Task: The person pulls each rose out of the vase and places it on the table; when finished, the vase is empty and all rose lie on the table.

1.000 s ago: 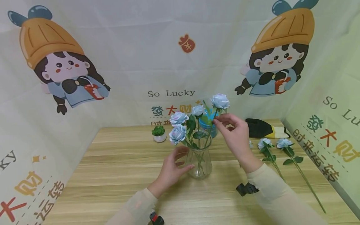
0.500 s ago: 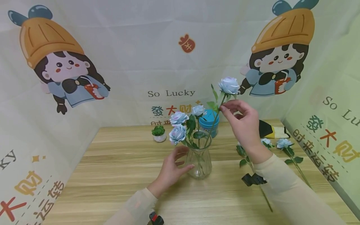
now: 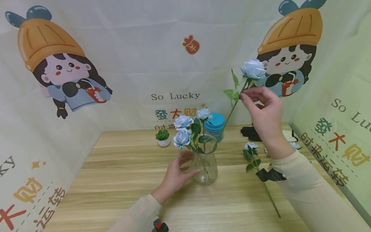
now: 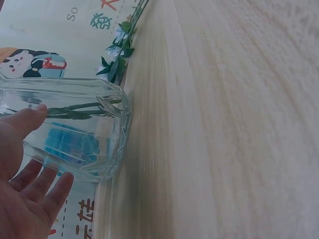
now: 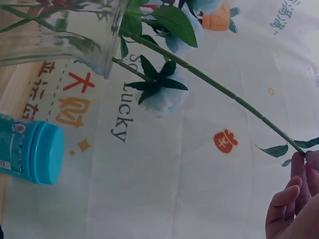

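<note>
In the head view, my right hand [image 3: 265, 111] pinches the stem of a pale blue artificial rose [image 3: 253, 68] just under its bloom. The stem slants down to the left, its lower part right at the vase's mouth. My left hand [image 3: 175, 174] holds the clear glass vase [image 3: 211, 170] at its left side. Thumb and fingers lie on either side of the vase [image 4: 75, 137] in the left wrist view. Three more blue roses [image 3: 182, 137] stand in it. The right wrist view shows the fingertips on the green stem [image 5: 214, 83] near its leaves.
More blue roses [image 3: 251, 146] lie on the table at right, partly behind the right forearm. A blue-lidded jar [image 3: 215, 124] stands behind the vase, a small potted succulent [image 3: 163, 137] to its left. A black glove [image 3: 249, 132] lies at the back right. Printed cloth walls surround the table.
My right hand has moved up and to the right, drawing the rose higher, its stem sliding up at the vase's mouth. My left hand has stayed at the vase.
</note>
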Tool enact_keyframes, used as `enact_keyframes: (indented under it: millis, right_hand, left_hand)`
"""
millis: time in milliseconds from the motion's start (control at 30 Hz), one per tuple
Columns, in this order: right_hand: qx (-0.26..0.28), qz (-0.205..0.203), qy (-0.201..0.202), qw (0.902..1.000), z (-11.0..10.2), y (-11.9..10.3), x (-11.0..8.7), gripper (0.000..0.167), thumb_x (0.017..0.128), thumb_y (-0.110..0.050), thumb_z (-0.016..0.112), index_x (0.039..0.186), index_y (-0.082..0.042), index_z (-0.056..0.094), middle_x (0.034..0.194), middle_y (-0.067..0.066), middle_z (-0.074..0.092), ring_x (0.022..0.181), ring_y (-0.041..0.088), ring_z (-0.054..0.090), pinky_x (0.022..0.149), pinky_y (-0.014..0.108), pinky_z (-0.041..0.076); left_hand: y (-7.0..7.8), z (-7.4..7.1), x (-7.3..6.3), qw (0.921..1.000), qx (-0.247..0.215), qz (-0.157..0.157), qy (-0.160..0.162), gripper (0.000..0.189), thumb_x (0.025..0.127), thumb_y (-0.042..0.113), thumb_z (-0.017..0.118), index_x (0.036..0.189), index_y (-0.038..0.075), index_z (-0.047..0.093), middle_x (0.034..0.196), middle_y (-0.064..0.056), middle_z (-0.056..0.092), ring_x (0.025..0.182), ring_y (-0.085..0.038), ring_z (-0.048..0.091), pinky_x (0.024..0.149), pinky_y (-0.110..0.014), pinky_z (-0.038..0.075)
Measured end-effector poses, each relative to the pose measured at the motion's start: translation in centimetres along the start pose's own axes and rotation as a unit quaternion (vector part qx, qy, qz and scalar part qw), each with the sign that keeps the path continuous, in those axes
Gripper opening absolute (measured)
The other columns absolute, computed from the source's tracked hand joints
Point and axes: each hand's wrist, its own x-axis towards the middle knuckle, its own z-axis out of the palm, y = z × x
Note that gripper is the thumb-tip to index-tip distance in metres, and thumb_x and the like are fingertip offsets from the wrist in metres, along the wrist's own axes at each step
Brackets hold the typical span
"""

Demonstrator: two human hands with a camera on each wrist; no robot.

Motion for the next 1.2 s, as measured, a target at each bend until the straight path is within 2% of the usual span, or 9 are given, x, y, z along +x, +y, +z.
enact_keyframes:
  millis: [300, 567, 733, 1000, 1200]
  right_hand:
    - [0.006, 0.009, 0.014, 0.9998, -1.1, -0.3, 0.6, 0.010, 0.094, -0.010, 0.075, 0.102, -0.005, 0.077, 0.089, -0.013, 0.075, 0.079, 0.008, 0.066, 0.058, 0.015, 0.050]
    - [-0.089, 0.024, -0.031, 0.9953, -2.1, 1.5, -0.9, 0.018, 0.095, -0.018, 0.076, 0.104, -0.003, 0.077, 0.088, -0.020, 0.071, 0.078, 0.006, 0.062, 0.060, 0.014, 0.050]
    - [-0.134, 0.062, -0.081, 0.9857, -2.6, 4.1, -2.9, 0.018, 0.097, -0.024, 0.075, 0.103, -0.007, 0.077, 0.085, -0.019, 0.069, 0.075, 0.008, 0.058, 0.061, 0.015, 0.049]
    - [-0.197, 0.108, -0.158, 0.9615, -3.1, 8.3, -6.5, 0.013, 0.097, -0.024, 0.074, 0.099, -0.012, 0.077, 0.083, 0.005, 0.075, 0.069, 0.010, 0.055, 0.058, 0.020, 0.045]
    - [-0.224, 0.139, -0.195, 0.9446, -3.2, 10.3, -8.2, 0.011, 0.097, -0.023, 0.074, 0.100, -0.013, 0.077, 0.088, 0.006, 0.078, 0.072, 0.009, 0.058, 0.058, 0.022, 0.046]
  left_hand:
    - [0.2, 0.0, -0.1, 1.0000, 0.004, -0.007, 0.003, 0.064, 0.084, 0.004, 0.085, 0.139, 0.010, 0.054, 0.142, -0.012, 0.060, 0.135, -0.038, 0.058, 0.103, -0.060, 0.056]
    - [0.0, -0.1, -0.1, 1.0000, 0.001, -0.003, 0.001, 0.065, 0.084, 0.009, 0.086, 0.139, 0.011, 0.054, 0.143, -0.012, 0.060, 0.135, -0.038, 0.058, 0.103, -0.061, 0.055]
    - [0.1, -0.1, -0.1, 1.0000, 0.003, -0.001, -0.003, 0.064, 0.084, 0.011, 0.086, 0.140, 0.011, 0.054, 0.143, -0.012, 0.059, 0.135, -0.038, 0.058, 0.103, -0.057, 0.057]
    - [0.2, -0.2, -0.1, 0.9999, 0.013, -0.002, -0.007, 0.065, 0.085, 0.010, 0.086, 0.141, 0.011, 0.052, 0.144, -0.012, 0.059, 0.135, -0.037, 0.058, 0.102, -0.054, 0.058]
    - [0.2, -0.1, 0.0, 0.9999, 0.008, -0.004, -0.007, 0.065, 0.085, 0.011, 0.086, 0.140, 0.011, 0.053, 0.143, -0.011, 0.059, 0.135, -0.038, 0.058, 0.103, -0.053, 0.058]
